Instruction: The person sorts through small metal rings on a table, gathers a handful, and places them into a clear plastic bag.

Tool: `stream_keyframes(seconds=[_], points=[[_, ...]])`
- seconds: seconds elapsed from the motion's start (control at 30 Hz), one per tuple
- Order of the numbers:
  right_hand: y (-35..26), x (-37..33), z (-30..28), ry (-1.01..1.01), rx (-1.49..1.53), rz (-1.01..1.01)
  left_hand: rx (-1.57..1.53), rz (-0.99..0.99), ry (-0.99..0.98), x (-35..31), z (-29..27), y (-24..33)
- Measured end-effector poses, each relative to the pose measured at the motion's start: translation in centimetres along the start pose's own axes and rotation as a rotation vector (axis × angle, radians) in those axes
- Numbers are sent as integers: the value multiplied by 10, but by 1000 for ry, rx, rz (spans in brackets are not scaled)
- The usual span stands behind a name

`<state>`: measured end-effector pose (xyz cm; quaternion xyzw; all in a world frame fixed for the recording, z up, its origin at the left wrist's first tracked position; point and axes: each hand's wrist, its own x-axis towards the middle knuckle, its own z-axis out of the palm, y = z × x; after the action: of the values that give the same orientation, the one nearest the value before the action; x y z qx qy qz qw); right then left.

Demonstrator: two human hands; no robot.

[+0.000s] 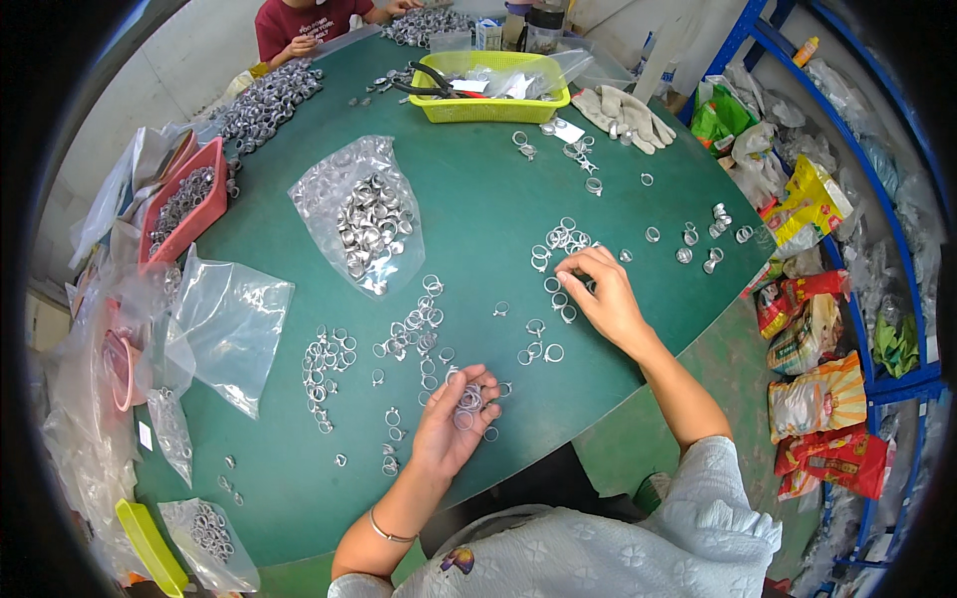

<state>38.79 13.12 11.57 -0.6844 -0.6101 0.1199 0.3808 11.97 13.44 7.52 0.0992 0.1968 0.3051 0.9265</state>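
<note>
My left hand (445,427) is turned palm up over the green table, its fingers curled around several silver rings (467,401). Out to the right, my right hand (606,301) reaches down with its fingertips pinched together beside a cluster of rings (568,237). Whatever lies between those fingertips is too small to make out. More loose rings (535,327) lie between my two hands. Left of my left hand are further groups of rings, one in a heap (411,329) and another in a rough column (321,374).
A clear bag of silver pieces (374,224) lies mid-table. Beyond it stands a yellow-green basket (488,110) with black-handled pliers (435,80), beside white gloves (626,118). A pink tray (189,227) and large ring pile (264,105) line the left. A co-worker (299,30) sits at the far side.
</note>
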Motion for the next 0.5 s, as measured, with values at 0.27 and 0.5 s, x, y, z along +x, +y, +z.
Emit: stream_keyframes(seconds=[0.27, 0.5], points=[[-1, -6, 13, -14, -188, -64, 277, -55, -63, 0, 20, 6], [-49, -31, 9, -320, 326, 1, 8, -156, -38, 0, 17, 0]])
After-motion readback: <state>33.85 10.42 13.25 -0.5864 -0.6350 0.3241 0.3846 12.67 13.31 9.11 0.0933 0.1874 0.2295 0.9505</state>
